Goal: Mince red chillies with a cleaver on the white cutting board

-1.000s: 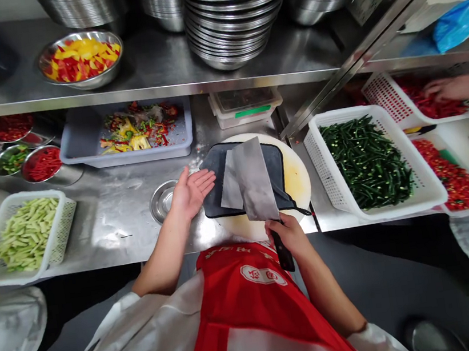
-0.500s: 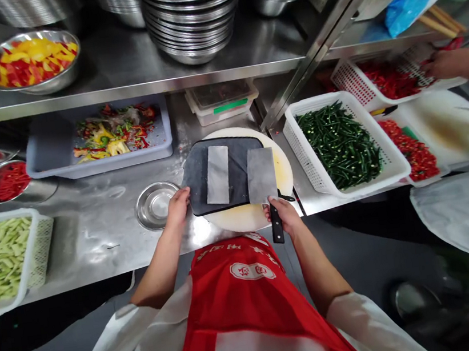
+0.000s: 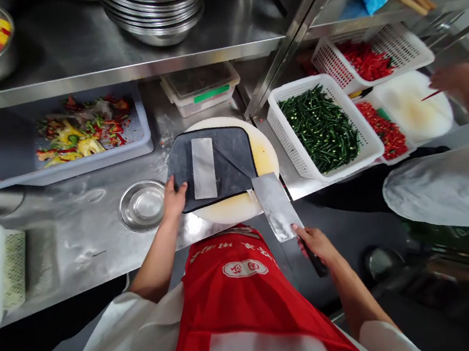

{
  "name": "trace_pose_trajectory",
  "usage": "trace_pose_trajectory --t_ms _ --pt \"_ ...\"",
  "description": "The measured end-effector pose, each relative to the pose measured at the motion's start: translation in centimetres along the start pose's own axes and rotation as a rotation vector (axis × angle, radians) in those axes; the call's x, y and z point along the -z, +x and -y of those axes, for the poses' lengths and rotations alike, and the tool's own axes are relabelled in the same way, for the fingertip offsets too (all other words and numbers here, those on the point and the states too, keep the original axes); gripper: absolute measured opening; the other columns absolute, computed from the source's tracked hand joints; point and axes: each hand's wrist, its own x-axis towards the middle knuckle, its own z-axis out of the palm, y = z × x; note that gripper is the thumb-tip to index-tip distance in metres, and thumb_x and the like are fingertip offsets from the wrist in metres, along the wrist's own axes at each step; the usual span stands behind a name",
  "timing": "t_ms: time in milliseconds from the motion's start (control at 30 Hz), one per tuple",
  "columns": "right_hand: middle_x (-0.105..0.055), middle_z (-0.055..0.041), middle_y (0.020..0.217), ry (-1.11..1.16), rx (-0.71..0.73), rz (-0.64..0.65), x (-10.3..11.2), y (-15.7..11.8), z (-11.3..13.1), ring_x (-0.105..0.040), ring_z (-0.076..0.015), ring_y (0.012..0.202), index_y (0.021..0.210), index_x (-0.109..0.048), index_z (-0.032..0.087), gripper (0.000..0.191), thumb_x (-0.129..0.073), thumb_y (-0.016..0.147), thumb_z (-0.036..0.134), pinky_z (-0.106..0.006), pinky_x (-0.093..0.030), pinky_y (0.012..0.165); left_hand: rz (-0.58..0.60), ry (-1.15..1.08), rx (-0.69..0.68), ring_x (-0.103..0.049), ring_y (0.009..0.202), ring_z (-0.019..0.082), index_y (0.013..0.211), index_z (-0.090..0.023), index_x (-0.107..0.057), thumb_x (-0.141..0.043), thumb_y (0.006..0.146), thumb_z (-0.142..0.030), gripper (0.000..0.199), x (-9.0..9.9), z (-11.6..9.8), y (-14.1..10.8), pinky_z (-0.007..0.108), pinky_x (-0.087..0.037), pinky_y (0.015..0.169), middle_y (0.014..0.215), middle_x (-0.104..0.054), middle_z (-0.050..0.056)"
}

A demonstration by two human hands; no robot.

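Note:
A dark mat (image 3: 233, 167) with a black rim lies on a round white cutting board (image 3: 264, 144) with yellowish stains. On the mat's left half is a pale grey rectangular slab (image 3: 204, 169). My left hand (image 3: 174, 199) is at the mat's lower left edge, thumb and fingers apart. My right hand (image 3: 316, 243) is closed round the dark handle of a cleaver (image 3: 280, 210). Its wide blade slants up and left, the far end by the board's lower right edge and the rest over the counter's front edge.
A metal dish (image 3: 143, 206) sits left of the board. Behind are a grey-blue tray (image 3: 6, 149) of vegetable scraps and a lidded box (image 3: 201, 88). At right stand a basket of green chillies (image 3: 323, 129) and a person's hand (image 3: 461, 79) near another board. A shelf edge (image 3: 117, 73) crosses above.
The cleaver has moved off the mat, down and to the right, and now tilts. The fingers of my left hand have spread at the mat's edge. The camera view has shifted.

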Motion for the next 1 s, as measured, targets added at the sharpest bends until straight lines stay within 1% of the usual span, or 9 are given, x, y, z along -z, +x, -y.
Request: trace_pose_trajectory --t_ms 100,167,267,333,500,600,700,833,1000 --pt "-0.056 0.0012 0.052 -0.058 0.148 -0.075 2.1 -3.2 2.3 -0.051 -0.013 0.04 0.072 -0.06 0.018 0.049 -0.067 0.078 0.066 -0.025 -0.04 0.041 0.018 0.038 0.026 -0.041 0.144 0.028 0.149 -0.019 -0.046 -0.066 0.086 -0.038 0.069 -0.3 -0.1 0.0 0.041 -0.03 0.123 0.153 -0.047 0.011" --pt "-0.062 0.0014 0.066 -0.002 0.327 -0.104 2.2 -5.3 4.6 -0.056 -0.0129 0.049 0.106 -0.067 0.017 0.048 -0.073 0.078 0.056 -0.024 -0.044 0.046 0.026 0.066 0.043 -0.042 0.143 0.028 0.152 -0.017 -0.041 -0.064 0.087 -0.037 0.071 -0.4 -0.2 -0.1 0.041 -0.032 0.122 0.153 -0.046 0.012" --pt "-0.068 -0.0009 0.096 0.076 0.512 -0.017 -0.1 -6.3 8.2 -0.059 -0.0118 0.055 0.155 -0.033 0.03 0.083 -0.071 0.082 0.045 -0.026 -0.049 0.05 0.051 0.13 0.043 -0.04 0.145 0.029 0.153 -0.017 -0.039 -0.061 0.089 -0.037 0.071 -0.2 -0.4 -0.4 0.042 -0.031 0.122 0.155 -0.043 0.013" --pt "-0.069 -0.0046 0.107 -0.008 0.583 0.008 -2.9 -5.1 10.2 -0.062 -0.0139 0.06 0.16 -0.024 0.031 0.084 -0.064 0.086 0.04 -0.028 -0.053 0.054 0.042 0.233 0.011 -0.035 0.147 0.031 0.15 -0.016 -0.043 -0.06 0.089 -0.038 0.067 0.1 -1.0 -0.8 0.044 -0.028 0.124 0.158 -0.038 0.014" --pt "-0.066 -0.0153 0.13 -0.417 0.661 -0.177 -11.3 0.3 12.9 -0.066 -0.0302 0.111 0.159 -0.03 0.015 0.076 -0.052 0.087 0.026 -0.041 -0.052 0.095 0.021 0.582 -0.222 -0.036 0.143 0.037 0.149 -0.01 -0.043 -0.06 0.088 -0.054 0.077 -1.4 -4.3 -4.1 0.047 -0.03 0.12 0.156 -0.036 0.021" --pt "-0.066 -0.0187 0.131 -0.512 0.629 -0.215 -14.5 1.8 13.1 -0.066 -0.0331 0.113 0.16 -0.023 0.009 0.078 -0.047 0.088 0.024 -0.045 -0.051 0.096 0.104 0.734 -0.274 -0.042 0.136 0.041 0.155 -0.015 -0.032 -0.069 0.081 -0.056 0.092 -3.9 -6.0 -6.6 0.053 -0.037 0.111 0.154 -0.036 0.022" --pt "-0.067 -0.0203 0.125 -0.539 0.621 -0.239 -15.6 2.2 12.7 -0.067 -0.0346 0.108 0.161 -0.019 0.008 0.078 -0.045 0.09 0.026 -0.046 -0.053 0.092 0.091 0.783 -0.264 -0.044 0.133 0.041 0.155 -0.02 -0.032 -0.074 0.078 -0.044 0.091 -5.8 -6.6 -7.7 0.052 -0.038 0.108 0.153 -0.036 0.021" --pt "-0.069 -0.0199 0.119 -0.57 0.613 -0.227 -15.6 2.7 12.1 -0.067 -0.0334 0.106 0.16 -0.02 0.006 0.077 -0.046 0.09 0.025 -0.043 -0.052 0.091 0.101 0.538 -0.178 -0.045 0.135 0.038 0.151 -0.021 -0.041 -0.077 0.071 -0.034 0.09 -4.9 -6.2 -6.2 0.048 -0.037 0.113 0.148 -0.044 0.018" --pt "-0.071 -0.018 0.11 -0.67 0.618 -0.246 -15.4 3.0 11.0 -0.068 -0.03 0.096 0.16 -0.025 0.009 0.074 -0.046 0.09 0.021 -0.038 -0.051 0.086 0.3 -0.409 0.077 -0.064 0.116 0.028 0.137 -0.02 -0.057 -0.067 0.077 -0.039 0.064 -0.5 -5.9 -2.9 0.043 -0.05 0.103 0.127 -0.066 0.01"
